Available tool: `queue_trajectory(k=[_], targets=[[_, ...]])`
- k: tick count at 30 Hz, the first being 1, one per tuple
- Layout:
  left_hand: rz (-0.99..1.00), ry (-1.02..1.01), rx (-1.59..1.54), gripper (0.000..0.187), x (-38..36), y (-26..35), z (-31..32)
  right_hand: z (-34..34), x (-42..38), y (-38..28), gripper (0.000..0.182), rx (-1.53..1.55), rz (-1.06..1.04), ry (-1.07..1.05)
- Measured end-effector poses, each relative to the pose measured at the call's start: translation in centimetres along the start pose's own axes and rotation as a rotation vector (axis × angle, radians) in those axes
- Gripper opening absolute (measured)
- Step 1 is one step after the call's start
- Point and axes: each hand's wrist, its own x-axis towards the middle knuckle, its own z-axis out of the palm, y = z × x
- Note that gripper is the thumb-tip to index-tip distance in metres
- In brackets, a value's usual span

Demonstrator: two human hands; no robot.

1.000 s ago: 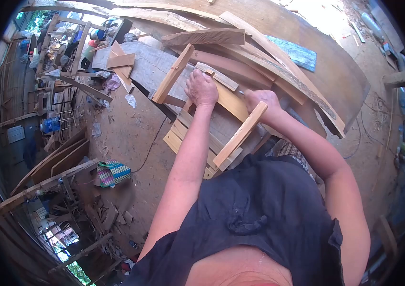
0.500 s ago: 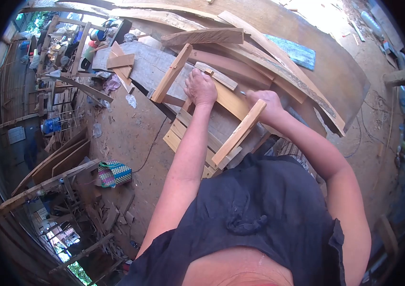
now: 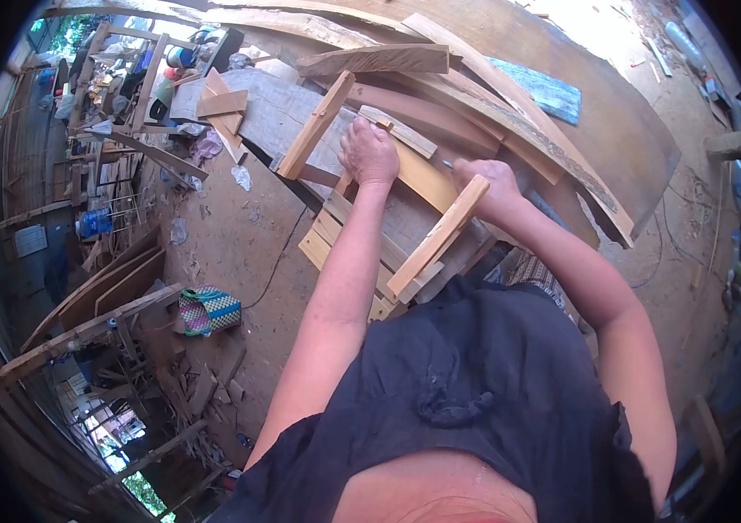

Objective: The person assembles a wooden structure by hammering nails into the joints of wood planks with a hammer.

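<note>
A wooden frame of light planks and posts lies in front of me on the workbench. My left hand [image 3: 368,152] is closed over the frame at the near end of a yellowish plank [image 3: 420,180]. My right hand [image 3: 485,186] is a closed fist to the right of that plank; a small pale tip [image 3: 447,163] pokes out of it, the rest hidden by the fingers. One upright post [image 3: 318,126] stands left of my left hand, and another post [image 3: 438,237] rises just below my right hand. Lighter slats [image 3: 318,248] show beneath my left forearm.
Long rough boards [image 3: 492,113] are stacked behind the frame, with a blue-painted board [image 3: 537,90] on them. Small wood offcuts [image 3: 224,105] lie on the grey bench surface [image 3: 270,118]. A woven basket [image 3: 210,311] stands on the floor at left, near scrap wood [image 3: 205,392].
Both hands keep nearly the same places and grips. The whole view has shifted very slightly; the frame and boards have not visibly moved otherwise.
</note>
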Motion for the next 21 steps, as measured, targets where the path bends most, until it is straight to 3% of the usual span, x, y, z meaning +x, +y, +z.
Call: queue_trajectory(k=[3,9,18,21], targets=[[0.03,0.024,-0.012,0.025,-0.1,-0.1,0.4,0.0,-1.9,0.8,0.02,0.074,0.028,0.042],[0.044,0.016,-0.008,0.025,0.1,-0.2,0.1,0.4,6.0,-2.4,0.02,0.08,-0.006,0.071],[0.033,0.027,-0.005,0.023,-0.1,-0.3,0.4,0.6,-1.3,0.6,0.018,0.061,0.046,0.06],[0.062,0.053,-0.019,0.023,0.0,0.0,0.3,0.6,2.8,-0.7,0.019,-0.01,-0.001,0.022]])
